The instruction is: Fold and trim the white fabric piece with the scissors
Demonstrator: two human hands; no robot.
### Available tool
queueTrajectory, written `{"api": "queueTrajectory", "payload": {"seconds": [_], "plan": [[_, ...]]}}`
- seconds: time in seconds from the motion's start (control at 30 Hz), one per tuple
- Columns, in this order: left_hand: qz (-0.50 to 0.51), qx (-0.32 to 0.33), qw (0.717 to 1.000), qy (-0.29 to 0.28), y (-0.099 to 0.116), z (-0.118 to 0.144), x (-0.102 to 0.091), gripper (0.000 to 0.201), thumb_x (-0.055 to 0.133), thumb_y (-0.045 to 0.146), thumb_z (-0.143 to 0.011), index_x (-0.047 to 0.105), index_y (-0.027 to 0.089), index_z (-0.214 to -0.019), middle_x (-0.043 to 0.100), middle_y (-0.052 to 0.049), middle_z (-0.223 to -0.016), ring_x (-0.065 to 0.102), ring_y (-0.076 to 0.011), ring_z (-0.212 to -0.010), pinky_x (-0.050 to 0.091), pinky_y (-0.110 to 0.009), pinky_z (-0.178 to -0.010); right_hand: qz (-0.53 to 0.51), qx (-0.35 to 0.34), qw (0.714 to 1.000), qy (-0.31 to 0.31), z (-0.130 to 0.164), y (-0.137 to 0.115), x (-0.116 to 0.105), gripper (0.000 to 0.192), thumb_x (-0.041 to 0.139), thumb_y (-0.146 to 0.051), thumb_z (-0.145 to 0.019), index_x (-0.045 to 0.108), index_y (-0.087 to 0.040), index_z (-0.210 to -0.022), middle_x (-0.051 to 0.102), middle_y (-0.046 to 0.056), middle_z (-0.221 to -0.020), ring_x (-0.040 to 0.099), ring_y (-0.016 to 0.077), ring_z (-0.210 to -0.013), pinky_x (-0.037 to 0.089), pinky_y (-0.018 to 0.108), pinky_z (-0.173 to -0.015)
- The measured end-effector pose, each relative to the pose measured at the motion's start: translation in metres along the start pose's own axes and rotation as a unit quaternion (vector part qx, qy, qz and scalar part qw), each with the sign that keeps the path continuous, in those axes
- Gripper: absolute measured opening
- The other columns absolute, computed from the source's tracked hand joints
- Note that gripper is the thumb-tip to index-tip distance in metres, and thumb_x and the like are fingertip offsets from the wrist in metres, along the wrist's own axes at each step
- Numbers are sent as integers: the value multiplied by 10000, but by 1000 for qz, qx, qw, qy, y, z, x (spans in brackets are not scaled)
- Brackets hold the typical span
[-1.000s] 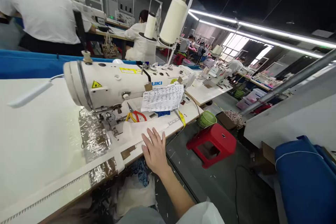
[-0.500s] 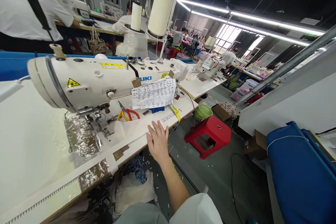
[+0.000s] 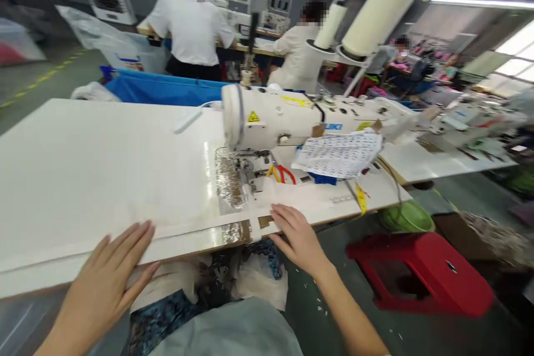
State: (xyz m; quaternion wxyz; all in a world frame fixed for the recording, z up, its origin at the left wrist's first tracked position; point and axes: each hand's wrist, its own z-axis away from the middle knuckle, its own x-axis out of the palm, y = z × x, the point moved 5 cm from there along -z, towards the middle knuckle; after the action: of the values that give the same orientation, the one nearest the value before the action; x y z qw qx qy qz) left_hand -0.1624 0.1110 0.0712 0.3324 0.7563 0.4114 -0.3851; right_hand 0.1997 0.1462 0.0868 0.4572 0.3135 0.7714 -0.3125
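My left hand rests at the front edge of the white sewing table, its fingers stretched out and the thumb apart. Farther right, my right hand touches the same edge near a patch of brown tape. Its fingers are extended, with nothing visible in them. Beyond the hands stands a white sewing machine. Red-and-yellow-handled pliers or snips lie by its needle area. A handwritten paper sheet hangs from the machine's arm. A yellow measuring tape droops over the table edge.
On the floor to the right are a red stool and a green basket. Large thread cones stand above the machine. Blue cloth lies behind the table. Two people in white tops sit beyond it.
The view has swung left, showing more of the table's left side. My left hand has come into view. My right hand has moved left along the table edge, to the brown tape.
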Motion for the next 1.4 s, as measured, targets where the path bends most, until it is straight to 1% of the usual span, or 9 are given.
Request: {"api": "queueTrajectory", "payload": {"seconds": [0.13, 0.3, 0.5, 0.7, 0.8, 0.9, 1.0, 1.1, 1.4], "plan": [[-42, 28, 999, 3, -3, 7, 1, 598, 480, 413, -998, 303, 274, -1551, 608, -127, -1372, 612, -325, -1194, 473, -490, -1033, 28, -6, 1000, 9, 5, 12, -9, 363, 511, -327, -1001, 567, -207, -1339, 650, 140, -1216, 598, 285, -1125, 537, 473, -942], [122, -97, 987, -25, -4, 18, -24, 243, 446, 362, -1011, 655, 240, -1031, 707, -69, -972, 661, -231, -894, 515, -328, -796, -88, 7, 993, -73, 6, 4, -24, 208, 444, -254, -1020, 643, -208, -981, 662, 63, -876, 634, 186, -792, 525, 297, -681], [422, -305, 791, -321, 39, 28, -10, 507, 441, 657, -921, 545, 202, -726, 459, 16, -617, 400, -136, -534, 311, -239, -490, -316, 128, 910, -237, -3, -46, -24, 391, 484, -350, -1002, 532, -206, -1362, 499, -69, -606, 467, 104, -513, 377, 201, -477], [542, -271, 732, -309, 81, -2, 9, 456, 460, 628, -917, 581, 190, -950, 531, -4, -773, 447, -143, -659, 347, -217, -542, -324, -2, 899, -296, -28, -95, -13, 321, 430, -211, -987, 655, -220, -1215, 745, 46, -1073, 694, 154, -863, 518, 232, -688], [562, -221, 725, -330, 85, -12, 5, 427, 474, 575, -938, 568, 188, -1091, 580, -21, -840, 497, -158, -709, 378, -221, -575, -240, -127, 918, -289, -36, -108, -14, 386, 364, -147, -997, 556, -197, -1327, 734, 68, -1103, 693, 171, -921, 529, 267, -745], [540, -200, 738, -352, 79, -18, 2, 408, 509, 559, -928, 579, 163, -993, 540, -3, -709, 454, -143, -614, 323, -226, -521, -100, -217, 942, -236, -46, -120, -26, 277, 383, -135, -992, 650, -175, -1054, 675, 51, -801, 616, 184, -713, 462, 295, -614], [520, -199, 749, -360, 73, -24, 4, 418, 549, 572, -892, 591, 157, -873, 511, 4, -657, 409, -127, -570, 285, -229, -499, -29, -254, 946, -201, -58, -134, -43, 236, 440, -101, -944, 611, -187, -806, 620, 71, -831, 559, 208, -797, 441, 342, -697], [506, -201, 762, -351, 72, -30, 6, 416, 559, 569, -878, 607, 158, -831, 538, -7, -682, 440, -131, -602, 302, -226, -513, -93, -247, 929, -259, -67, -145, -48, 184, 460, -113, -933, 575, -193, -815, 629, 70, -899, 549, 213, -898, 439, 367, -817], [482, -157, 795, -334, 78, -43, 0, 394, 525, 515, -880, 580, 158, -722, 465, 10, -591, 359, -109, -534, 246, -230, -477, -136, -61, 899, -413, -84, -130, -3, 131, 500, -223, -941, 537, -201, -817, 563, -18, -690, 465, 134, -639, 274, 272, -603]]}}
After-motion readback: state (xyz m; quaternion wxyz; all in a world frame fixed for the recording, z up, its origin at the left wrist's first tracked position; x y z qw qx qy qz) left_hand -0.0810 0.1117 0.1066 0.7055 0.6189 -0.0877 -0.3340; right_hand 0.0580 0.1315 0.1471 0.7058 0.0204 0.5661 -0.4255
